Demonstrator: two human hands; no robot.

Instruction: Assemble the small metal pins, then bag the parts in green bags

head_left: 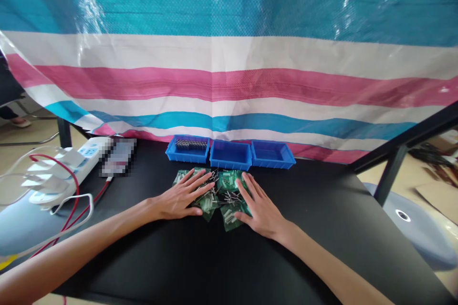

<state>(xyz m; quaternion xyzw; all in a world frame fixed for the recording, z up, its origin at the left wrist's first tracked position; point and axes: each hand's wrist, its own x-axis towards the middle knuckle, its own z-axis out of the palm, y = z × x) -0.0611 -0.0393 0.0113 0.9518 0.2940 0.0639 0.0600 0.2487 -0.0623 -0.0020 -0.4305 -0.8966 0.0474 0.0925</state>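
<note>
My left hand [182, 195] lies flat and open, fingers spread, on the left side of a heap of small green plastic bags [229, 182] with loose metal pins [224, 196] among them. My right hand [259, 207] lies flat and open on the right side of the same heap. Both palms face down on the black table [322, 219]. Behind the heap stand three blue bins in a row: the left bin [188, 149] holds small metal parts, the middle bin [231, 154] and the right bin [272, 153] look empty.
A striped blue, white and pink tarp [229, 71] hangs behind the table. A white power strip [77, 162] with plugs and red and white cables [67, 190] sits at the left. A grey rounded object [418, 228] and a black frame leg [391, 171] are at the right.
</note>
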